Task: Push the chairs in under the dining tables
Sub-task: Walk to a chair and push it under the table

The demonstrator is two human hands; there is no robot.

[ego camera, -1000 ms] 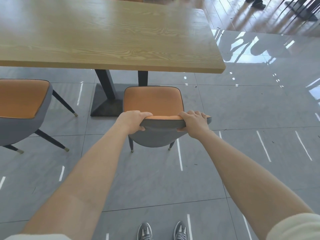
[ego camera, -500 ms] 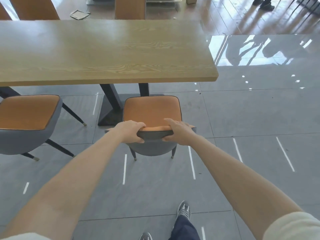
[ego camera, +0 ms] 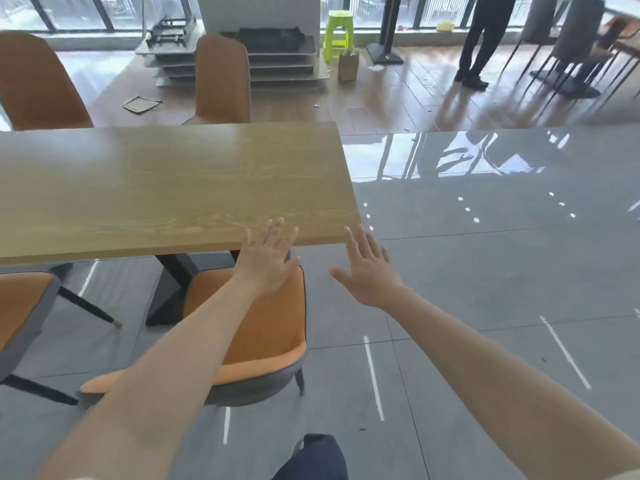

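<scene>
An orange-seated chair with a grey shell (ego camera: 270, 327) stands at the near right end of the long wooden table (ego camera: 166, 188), its seat front just under the table edge. My left hand (ego camera: 268, 261) hovers open above the seat, fingers spread, touching nothing. To the right of the chair, my right hand (ego camera: 367, 268) is held open over the grey floor. A second orange chair (ego camera: 20, 313) sits at the left edge, angled out from the table.
Two orange chair backs (ego camera: 221, 77) (ego camera: 38, 84) rise beyond the table's far side. A person in dark clothes (ego camera: 481, 39) stands at the back right near grey chairs (ego camera: 575, 32). A green stool (ego camera: 337, 32) and stacked tabletops (ego camera: 277, 60) are behind. Glossy tile floor lies to the right.
Both hands have let go of the chair's backrest and lifted with fingers spread. My view has tilted up and moved closer to the table.
</scene>
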